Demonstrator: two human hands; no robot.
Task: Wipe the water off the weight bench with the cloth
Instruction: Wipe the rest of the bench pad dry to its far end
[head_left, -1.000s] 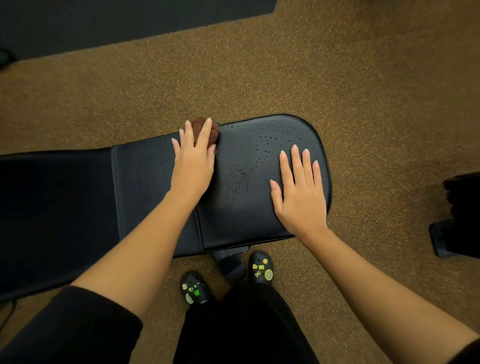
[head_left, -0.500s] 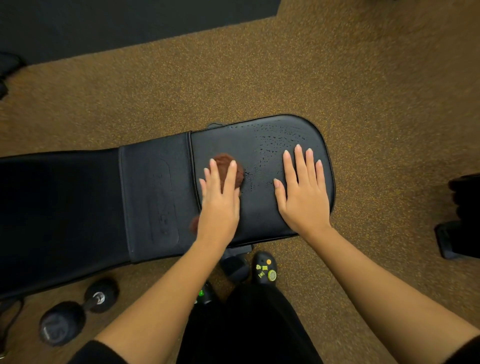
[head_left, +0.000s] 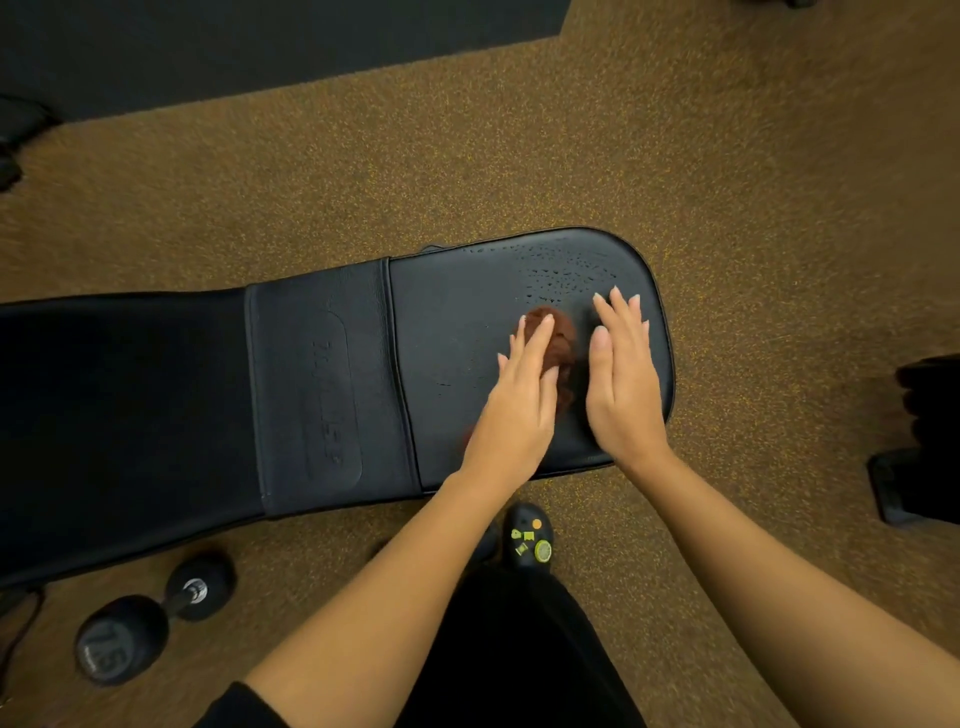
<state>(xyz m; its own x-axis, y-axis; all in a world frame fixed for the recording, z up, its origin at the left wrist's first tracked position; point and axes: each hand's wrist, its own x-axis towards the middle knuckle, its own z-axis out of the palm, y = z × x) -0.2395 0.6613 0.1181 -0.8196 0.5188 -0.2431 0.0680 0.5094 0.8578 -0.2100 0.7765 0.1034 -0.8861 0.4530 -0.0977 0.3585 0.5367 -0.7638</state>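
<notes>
Head view, left hand hiding half the cloth, bench cropped left

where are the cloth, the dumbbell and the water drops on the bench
cloth (head_left: 561, 336): head view, on its exposed brown bunch
dumbbell (head_left: 120, 640): head view, on its nearer, numbered end
water drops (head_left: 566, 270): head view, on the beaded patch at the far side

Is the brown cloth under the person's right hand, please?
No, the brown cloth lies under the left hand, while the right hand is beside it over the weight bench.
</notes>
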